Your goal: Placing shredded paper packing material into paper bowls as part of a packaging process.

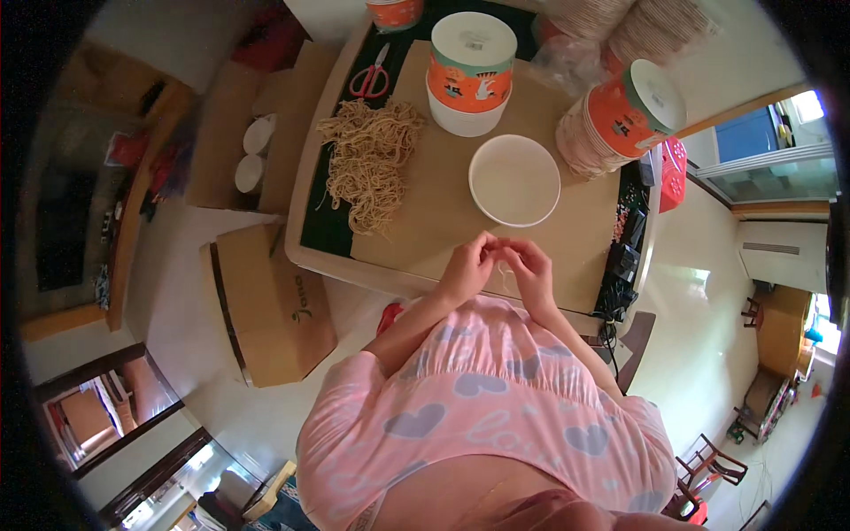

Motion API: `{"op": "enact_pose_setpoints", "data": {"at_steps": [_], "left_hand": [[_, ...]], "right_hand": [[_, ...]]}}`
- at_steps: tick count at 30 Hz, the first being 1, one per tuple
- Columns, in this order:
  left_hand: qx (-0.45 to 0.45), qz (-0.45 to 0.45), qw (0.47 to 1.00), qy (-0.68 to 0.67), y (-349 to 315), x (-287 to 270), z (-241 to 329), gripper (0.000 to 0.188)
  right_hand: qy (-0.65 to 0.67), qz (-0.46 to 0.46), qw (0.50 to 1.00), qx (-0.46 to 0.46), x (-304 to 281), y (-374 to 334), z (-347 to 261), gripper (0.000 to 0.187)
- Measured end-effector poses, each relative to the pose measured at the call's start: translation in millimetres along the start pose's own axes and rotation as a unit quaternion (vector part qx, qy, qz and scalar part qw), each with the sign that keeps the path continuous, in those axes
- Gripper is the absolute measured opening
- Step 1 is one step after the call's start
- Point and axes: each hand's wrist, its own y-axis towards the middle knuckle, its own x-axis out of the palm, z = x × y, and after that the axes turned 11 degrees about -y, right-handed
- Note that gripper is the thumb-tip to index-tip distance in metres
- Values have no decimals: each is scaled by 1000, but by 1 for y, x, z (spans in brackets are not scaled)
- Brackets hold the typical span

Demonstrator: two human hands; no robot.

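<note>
My left hand (467,268) and my right hand (531,273) meet at the table's near edge, fingertips pinched together. A thin pale string (506,276) runs between them, with a loose loop hanging below the fingers. Just beyond my hands stands an open white paper bucket (514,180), its inside facing up. To the left lies a tangled heap of tan cords (372,164). Farther back, an orange and green paper bucket (473,84) sits upside down on a white one. How the string is looped in the fingertips is too small to tell.
Red-handled scissors (370,78) lie behind the cords. At right leans a stack of paper buckets (620,124); black adapters and cables (625,261) line the right edge. Cardboard boxes (276,305) stand on the floor at left. A brown sheet (425,239) covers the tabletop.
</note>
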Motion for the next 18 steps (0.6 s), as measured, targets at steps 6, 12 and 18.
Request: {"op": "enact_pose_setpoints", "data": {"at_steps": [6, 12, 18], "left_hand": [[21, 33, 999, -29, 13, -8, 8, 6], [-118, 92, 966, -210, 21, -8, 9, 8], [80, 62, 995, 14, 40, -5, 14, 11]], "right_hand": [[86, -12, 992, -88, 3, 12, -11, 36], [-50, 89, 995, -15, 1, 15, -15, 10], [45, 77, 995, -40, -30, 19, -31, 6]]}}
